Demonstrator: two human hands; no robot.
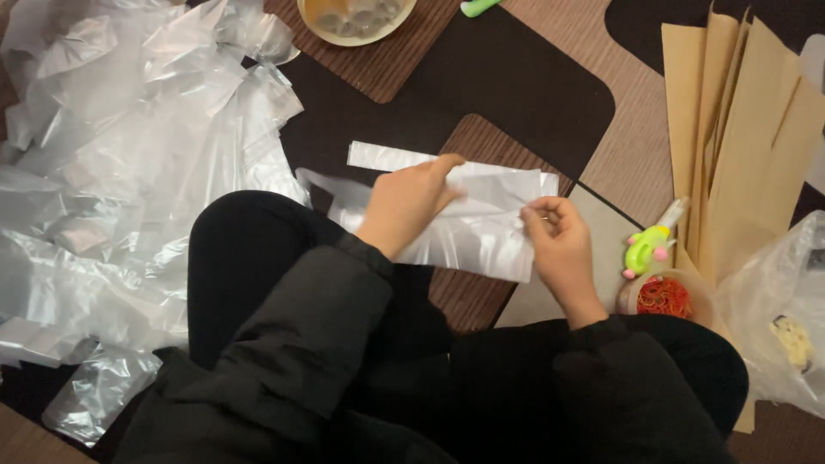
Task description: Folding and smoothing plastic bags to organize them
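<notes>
The clear plastic bag (481, 219) is lying flat, translucent and crinkled, long axis running left-right; left hand (411, 202) is pressing it open-palmed, right hand (559, 241) is pinching its edge.

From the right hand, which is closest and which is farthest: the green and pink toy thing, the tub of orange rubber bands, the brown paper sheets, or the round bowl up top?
Measured from the right hand in the head view:
1. Green and pink toy thing, just to its right.
2. Tub of orange rubber bands, right and slightly nearer the person; nearly as close as the first.
3. Brown paper sheets, farther right.
4. Round bowl, at the top edge, left.
</notes>
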